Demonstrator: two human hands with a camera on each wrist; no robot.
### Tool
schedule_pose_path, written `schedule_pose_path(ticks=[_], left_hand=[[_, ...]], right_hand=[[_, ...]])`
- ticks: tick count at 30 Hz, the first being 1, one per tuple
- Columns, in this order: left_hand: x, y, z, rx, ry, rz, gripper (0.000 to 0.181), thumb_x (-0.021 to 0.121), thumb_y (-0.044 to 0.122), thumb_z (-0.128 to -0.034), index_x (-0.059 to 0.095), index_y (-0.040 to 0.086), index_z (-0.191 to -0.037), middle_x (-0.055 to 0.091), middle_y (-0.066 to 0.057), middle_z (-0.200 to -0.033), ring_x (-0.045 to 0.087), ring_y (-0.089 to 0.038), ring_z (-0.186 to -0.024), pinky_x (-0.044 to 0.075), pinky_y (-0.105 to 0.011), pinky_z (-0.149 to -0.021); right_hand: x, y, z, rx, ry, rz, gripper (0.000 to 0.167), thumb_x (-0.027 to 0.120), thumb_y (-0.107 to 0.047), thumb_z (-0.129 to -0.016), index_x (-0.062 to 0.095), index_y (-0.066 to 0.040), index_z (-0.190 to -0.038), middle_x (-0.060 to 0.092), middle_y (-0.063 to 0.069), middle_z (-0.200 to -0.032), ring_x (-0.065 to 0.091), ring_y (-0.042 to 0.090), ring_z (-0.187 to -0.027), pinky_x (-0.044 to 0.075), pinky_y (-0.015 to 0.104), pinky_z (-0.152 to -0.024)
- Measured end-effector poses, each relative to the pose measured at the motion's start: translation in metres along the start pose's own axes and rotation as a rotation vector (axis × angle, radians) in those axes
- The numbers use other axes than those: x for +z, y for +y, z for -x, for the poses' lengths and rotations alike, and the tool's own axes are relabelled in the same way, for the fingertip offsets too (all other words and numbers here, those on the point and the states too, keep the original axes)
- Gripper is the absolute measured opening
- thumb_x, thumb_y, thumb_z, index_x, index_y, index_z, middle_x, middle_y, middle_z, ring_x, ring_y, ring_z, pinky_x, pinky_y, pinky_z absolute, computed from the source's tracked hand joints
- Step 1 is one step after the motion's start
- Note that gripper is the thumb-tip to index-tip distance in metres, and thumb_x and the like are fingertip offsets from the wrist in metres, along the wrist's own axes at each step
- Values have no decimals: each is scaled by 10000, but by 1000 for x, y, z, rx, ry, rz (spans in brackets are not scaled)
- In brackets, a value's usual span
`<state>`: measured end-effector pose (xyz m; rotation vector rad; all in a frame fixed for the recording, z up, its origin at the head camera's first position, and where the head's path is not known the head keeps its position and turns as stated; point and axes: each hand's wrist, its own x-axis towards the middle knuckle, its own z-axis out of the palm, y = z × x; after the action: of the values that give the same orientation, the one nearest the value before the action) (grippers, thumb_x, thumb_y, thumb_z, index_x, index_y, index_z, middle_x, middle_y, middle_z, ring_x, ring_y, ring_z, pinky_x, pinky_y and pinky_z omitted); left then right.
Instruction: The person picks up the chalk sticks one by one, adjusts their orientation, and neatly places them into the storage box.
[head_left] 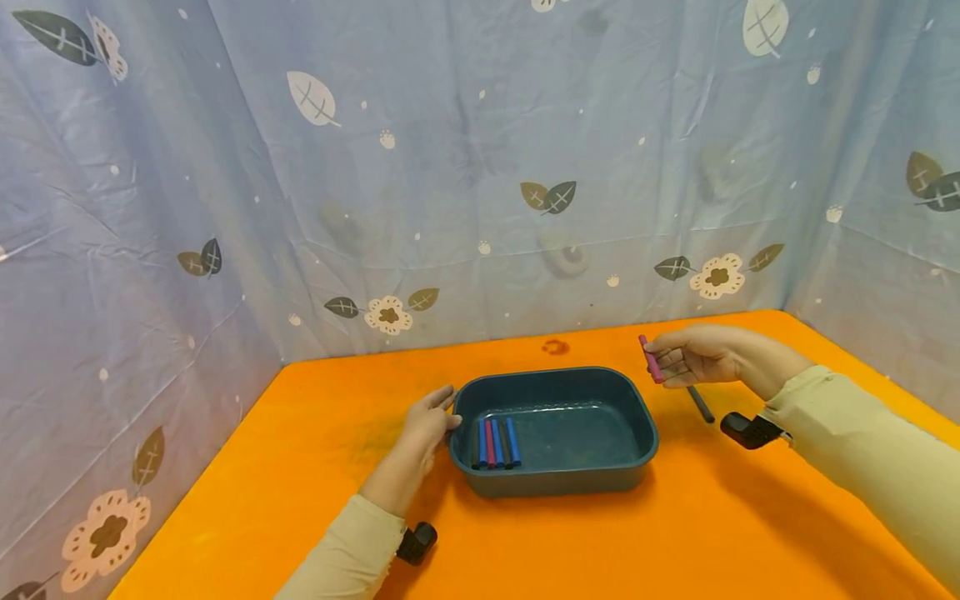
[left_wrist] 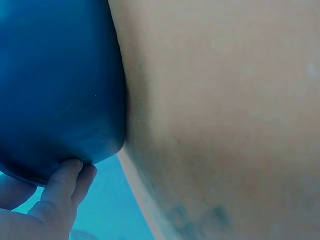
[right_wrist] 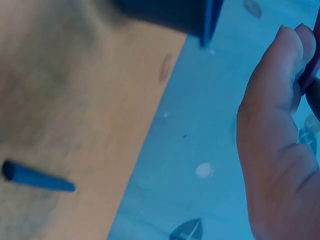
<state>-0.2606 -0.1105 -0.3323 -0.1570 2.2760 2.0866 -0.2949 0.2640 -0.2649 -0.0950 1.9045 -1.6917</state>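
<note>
In the head view my left hand (head_left: 424,433) grips the left rim of a dark teal rectangular basin (head_left: 555,483), thumb at the rim. The left wrist view has those fingers (left_wrist: 60,187) against the basin's outer wall (left_wrist: 65,90). Several slim blue, pink and dark sticks (head_left: 497,442) lie side by side in the basin's left part. Raised beyond its right side, my right hand (head_left: 697,357) pinches a pink stick (head_left: 651,360) between thumb and fingers. Below that hand a dark stick (head_left: 701,404) lies on the table; it also shows in the right wrist view (right_wrist: 40,176).
The orange table (head_left: 285,483) carries the basin near its middle. A patterned curtain (head_left: 465,167) hangs behind and along both sides. A reddish ring-shaped mark (head_left: 556,347) shows near the table's back edge. Each wrist wears a small black camera.
</note>
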Motion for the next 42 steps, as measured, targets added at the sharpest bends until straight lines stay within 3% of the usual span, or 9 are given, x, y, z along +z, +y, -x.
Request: schedule_pose_path(ticks=[16,23,31,42], left_hand=[[-4,-1,-2,0,1,-13,588,471,-135,-927,321,-41,-1488,342,-227,-1512,446,-369,-1294,493,-345,-846],[-2,-1,-2,-5,5,-8,591,477,-136,-922,326,-42,-1485,353,-224,-1506,473,-362,-1269,500,-313,-801],[-1,0,0,-1,-4,-4,594,468,-139,-927,308,-45,-1491,338,-227,-1513,416,-386,-1318,472,-418,-940],[1,0,-1,3,-2,2,587,470,-135,-929,318,-43,-1488,347,-229,-1507,434,-379,-1305,470,-420,-948]], right_hand=[[44,-19,-23,-48,-7,34,211,479,-148,-997,632,-94,-861,641,26,-810,635,153,-749,552,291,-774],[53,-22,-27,-48,-11,57,141,490,-154,-994,578,-47,-963,615,29,-838,618,154,-775,549,297,-781],[63,-25,-35,-45,-33,86,211,484,-168,-994,487,11,-1106,591,30,-874,604,155,-817,538,308,-817],[76,-28,-45,-40,-65,72,168,478,-156,-998,596,-70,-916,591,35,-838,603,169,-788,537,307,-794]])
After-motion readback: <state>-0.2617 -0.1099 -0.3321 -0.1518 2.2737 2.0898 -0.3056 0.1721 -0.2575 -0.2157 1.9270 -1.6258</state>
